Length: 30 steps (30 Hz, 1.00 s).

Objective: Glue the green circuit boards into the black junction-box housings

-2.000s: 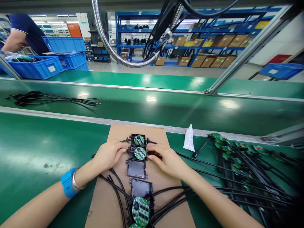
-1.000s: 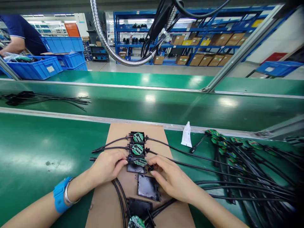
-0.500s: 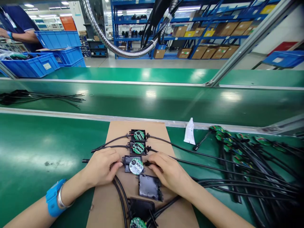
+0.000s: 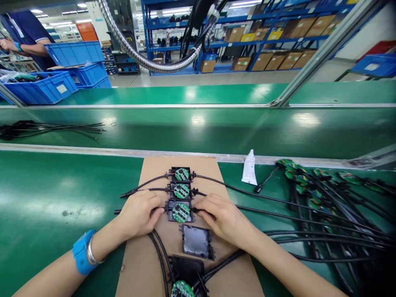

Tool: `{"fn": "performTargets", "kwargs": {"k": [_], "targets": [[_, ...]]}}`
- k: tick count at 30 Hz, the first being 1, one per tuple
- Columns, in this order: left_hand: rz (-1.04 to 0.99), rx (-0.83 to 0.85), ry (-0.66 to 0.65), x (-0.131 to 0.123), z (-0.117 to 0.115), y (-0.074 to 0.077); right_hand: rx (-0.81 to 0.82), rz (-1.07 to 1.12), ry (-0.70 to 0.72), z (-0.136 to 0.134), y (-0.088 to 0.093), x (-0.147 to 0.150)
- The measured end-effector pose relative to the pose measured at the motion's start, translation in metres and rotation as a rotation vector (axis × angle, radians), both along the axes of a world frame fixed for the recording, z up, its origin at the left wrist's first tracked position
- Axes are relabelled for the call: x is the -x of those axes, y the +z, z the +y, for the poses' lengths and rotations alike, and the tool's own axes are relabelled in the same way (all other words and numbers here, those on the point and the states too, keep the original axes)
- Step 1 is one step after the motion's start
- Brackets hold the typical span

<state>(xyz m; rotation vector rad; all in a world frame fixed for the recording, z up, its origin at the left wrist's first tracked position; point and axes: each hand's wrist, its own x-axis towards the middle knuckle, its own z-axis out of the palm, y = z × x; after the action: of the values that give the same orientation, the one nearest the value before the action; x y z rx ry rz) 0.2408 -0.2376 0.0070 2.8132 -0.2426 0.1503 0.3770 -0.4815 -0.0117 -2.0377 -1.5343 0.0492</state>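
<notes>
A round green circuit board point(image 4: 181, 212) sits in a black plastic housing point(image 4: 189, 218), third in a column on a cardboard sheet point(image 4: 139, 264). At its left side, my left hand point(image 4: 144, 212) pinches the black cable that leaves the housing. Opposite, my right hand point(image 4: 218, 216) pinches the cable at the right end, beside its black strain relief. Two similar housings with round boards point(image 4: 182, 191) lie just beyond, cables running out both ways. Nearer me is a bare black housing point(image 4: 197, 241), below it another black housing point(image 4: 187, 264) with a board.
Many black cables with green boards point(image 4: 297, 177) are heaped at the right. A white tube point(image 4: 249, 168) lies behind them near the rail. Black cable ties point(image 4: 52, 128) rest on the far belt. Blue bins point(image 4: 40, 88) and a person in dark blue stand at back left.
The third housing has come closer to the second, and its board has lost the bright glare. Both hands moved with it, still gripping the cable on either side.
</notes>
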Motion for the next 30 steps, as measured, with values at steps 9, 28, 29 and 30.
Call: {"fn": "performTargets", "kwargs": {"k": [9,28,29,30], "targets": [[0.148,0.290,-0.289,0.026,-0.023,0.025,0.069,0.067,-0.024,-0.021,0.044,0.049],[0.192,0.469,-0.292,0.044,-0.039,0.027,0.068,0.211,-0.026,-0.033,0.039,0.110],[0.183,0.469,-0.272,0.040,-0.040,0.029,0.116,0.265,-0.068,-0.036,0.049,0.101],[0.175,0.450,-0.243,0.036,-0.042,0.030,0.168,0.292,-0.124,-0.038,0.056,0.092]]}}
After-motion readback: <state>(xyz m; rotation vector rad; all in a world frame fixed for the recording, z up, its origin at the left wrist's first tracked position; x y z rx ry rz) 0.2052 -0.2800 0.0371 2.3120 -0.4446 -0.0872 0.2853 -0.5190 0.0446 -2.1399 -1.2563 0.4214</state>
